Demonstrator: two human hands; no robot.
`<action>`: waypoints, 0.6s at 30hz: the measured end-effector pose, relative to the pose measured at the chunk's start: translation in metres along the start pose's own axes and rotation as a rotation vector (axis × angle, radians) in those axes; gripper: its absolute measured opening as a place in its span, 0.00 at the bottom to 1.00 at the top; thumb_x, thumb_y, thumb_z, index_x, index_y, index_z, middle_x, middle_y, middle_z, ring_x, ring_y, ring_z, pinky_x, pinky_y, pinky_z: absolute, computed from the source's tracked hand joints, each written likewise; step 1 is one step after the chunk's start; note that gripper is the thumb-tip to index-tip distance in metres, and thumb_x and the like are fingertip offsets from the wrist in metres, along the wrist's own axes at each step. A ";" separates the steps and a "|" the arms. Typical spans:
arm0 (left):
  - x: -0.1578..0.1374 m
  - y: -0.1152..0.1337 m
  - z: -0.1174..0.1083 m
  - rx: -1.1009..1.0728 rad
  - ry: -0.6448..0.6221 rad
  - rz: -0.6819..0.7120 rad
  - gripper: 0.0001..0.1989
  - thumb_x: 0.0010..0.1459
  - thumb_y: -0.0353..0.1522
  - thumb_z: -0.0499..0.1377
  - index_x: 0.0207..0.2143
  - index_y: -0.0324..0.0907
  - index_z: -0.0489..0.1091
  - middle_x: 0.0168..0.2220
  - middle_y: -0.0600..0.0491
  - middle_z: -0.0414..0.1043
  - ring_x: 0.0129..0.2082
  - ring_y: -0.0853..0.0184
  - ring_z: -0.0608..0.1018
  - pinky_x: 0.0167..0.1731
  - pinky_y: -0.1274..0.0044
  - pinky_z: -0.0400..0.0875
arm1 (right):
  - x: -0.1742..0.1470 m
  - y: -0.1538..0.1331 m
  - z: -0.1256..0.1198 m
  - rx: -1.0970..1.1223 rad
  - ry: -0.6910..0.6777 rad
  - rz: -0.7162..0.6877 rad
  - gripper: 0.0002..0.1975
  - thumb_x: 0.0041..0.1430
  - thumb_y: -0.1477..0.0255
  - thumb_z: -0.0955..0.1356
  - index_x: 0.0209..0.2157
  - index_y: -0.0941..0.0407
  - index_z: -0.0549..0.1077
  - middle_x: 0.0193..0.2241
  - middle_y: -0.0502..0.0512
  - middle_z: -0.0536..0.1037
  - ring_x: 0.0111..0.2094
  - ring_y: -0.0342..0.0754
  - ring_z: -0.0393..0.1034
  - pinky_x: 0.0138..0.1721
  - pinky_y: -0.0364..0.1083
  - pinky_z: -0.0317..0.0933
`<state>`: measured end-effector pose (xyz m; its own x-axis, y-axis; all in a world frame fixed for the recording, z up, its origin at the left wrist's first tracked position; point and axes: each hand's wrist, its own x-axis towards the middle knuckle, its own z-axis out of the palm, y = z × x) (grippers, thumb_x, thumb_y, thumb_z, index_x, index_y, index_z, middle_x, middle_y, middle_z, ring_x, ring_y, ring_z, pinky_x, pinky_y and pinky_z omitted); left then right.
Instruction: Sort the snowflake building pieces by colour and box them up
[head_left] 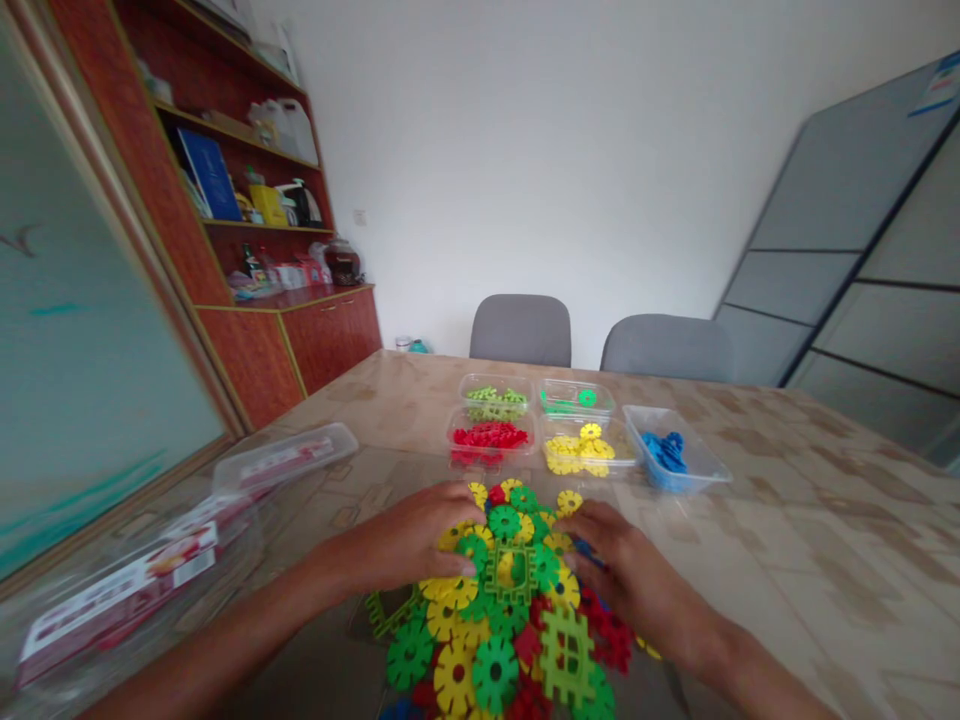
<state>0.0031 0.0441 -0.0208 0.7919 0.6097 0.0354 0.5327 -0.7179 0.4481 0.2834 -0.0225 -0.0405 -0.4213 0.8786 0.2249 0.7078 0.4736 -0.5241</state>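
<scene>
A heap of plastic building pieces lies on the table close in front of me: yellow and green notched discs [496, 672], red pieces and light-green square frames [511, 572]. My left hand [424, 535] rests against the heap's left side, thumb and fingers apart. On the opposite side, my right hand [622, 560] touches the heap with its fingers spread and slightly bent. Neither hand visibly holds a piece. The undersides of the fingers are hidden, and blue pieces show beneath the right fingers.
Behind the heap stand clear containers with red pieces [491, 437], yellow discs [581, 450], light-green pieces [495, 397], green pieces [587, 398] and blue pieces [666, 452]. Clear lids [285, 458] and labelled packaging [120, 600] lie left. Two grey chairs [520, 328] stand at the far edge.
</scene>
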 end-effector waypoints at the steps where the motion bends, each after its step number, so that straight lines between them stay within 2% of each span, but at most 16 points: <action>1: 0.001 0.002 0.003 -0.003 -0.017 -0.006 0.23 0.52 0.38 0.65 0.50 0.45 0.67 0.50 0.50 0.66 0.50 0.58 0.69 0.50 0.73 0.62 | 0.000 -0.003 0.006 -0.012 -0.013 -0.013 0.12 0.62 0.70 0.63 0.47 0.54 0.71 0.42 0.59 0.72 0.44 0.53 0.66 0.46 0.52 0.62; 4: 0.002 0.006 0.009 0.000 -0.029 -0.035 0.25 0.47 0.35 0.68 0.48 0.46 0.67 0.48 0.52 0.65 0.47 0.60 0.70 0.47 0.74 0.63 | 0.002 -0.009 0.018 -0.073 -0.040 -0.018 0.14 0.58 0.69 0.67 0.47 0.54 0.71 0.42 0.59 0.70 0.45 0.55 0.65 0.46 0.54 0.61; 8: 0.003 0.003 0.013 0.002 -0.018 -0.041 0.15 0.50 0.30 0.65 0.41 0.45 0.67 0.42 0.55 0.65 0.43 0.63 0.70 0.42 0.77 0.62 | 0.004 -0.010 0.021 -0.069 0.010 0.011 0.15 0.53 0.73 0.70 0.44 0.55 0.70 0.41 0.58 0.70 0.44 0.54 0.65 0.45 0.52 0.61; 10: 0.003 0.001 0.014 -0.010 -0.022 -0.026 0.13 0.51 0.29 0.63 0.40 0.45 0.66 0.40 0.55 0.66 0.42 0.64 0.70 0.40 0.78 0.62 | 0.006 -0.010 0.019 -0.020 0.045 0.026 0.10 0.53 0.76 0.69 0.39 0.55 0.70 0.38 0.56 0.71 0.41 0.52 0.66 0.42 0.49 0.61; 13: 0.003 -0.003 0.015 -0.039 -0.023 -0.019 0.16 0.50 0.29 0.64 0.42 0.45 0.66 0.42 0.55 0.66 0.43 0.64 0.70 0.40 0.78 0.61 | 0.008 -0.006 0.014 0.106 0.061 0.061 0.01 0.56 0.75 0.67 0.31 0.56 0.69 0.29 0.51 0.71 0.31 0.46 0.66 0.33 0.44 0.59; 16: 0.002 -0.005 0.012 -0.047 -0.026 -0.038 0.18 0.50 0.30 0.64 0.44 0.45 0.66 0.44 0.55 0.66 0.44 0.63 0.69 0.41 0.77 0.61 | 0.005 0.004 0.000 0.287 0.009 0.115 0.05 0.58 0.72 0.66 0.28 0.56 0.67 0.22 0.46 0.67 0.24 0.42 0.61 0.26 0.41 0.54; 18: 0.002 -0.003 0.008 -0.036 -0.039 -0.052 0.17 0.50 0.30 0.65 0.43 0.45 0.67 0.43 0.55 0.66 0.44 0.63 0.70 0.41 0.77 0.61 | -0.001 0.010 -0.016 0.366 -0.102 0.114 0.06 0.59 0.70 0.65 0.29 0.57 0.68 0.22 0.46 0.67 0.24 0.41 0.60 0.25 0.40 0.54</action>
<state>0.0050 0.0446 -0.0297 0.7750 0.6315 -0.0234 0.5627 -0.6727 0.4805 0.3003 -0.0172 -0.0326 -0.4193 0.9048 0.0751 0.5120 0.3039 -0.8034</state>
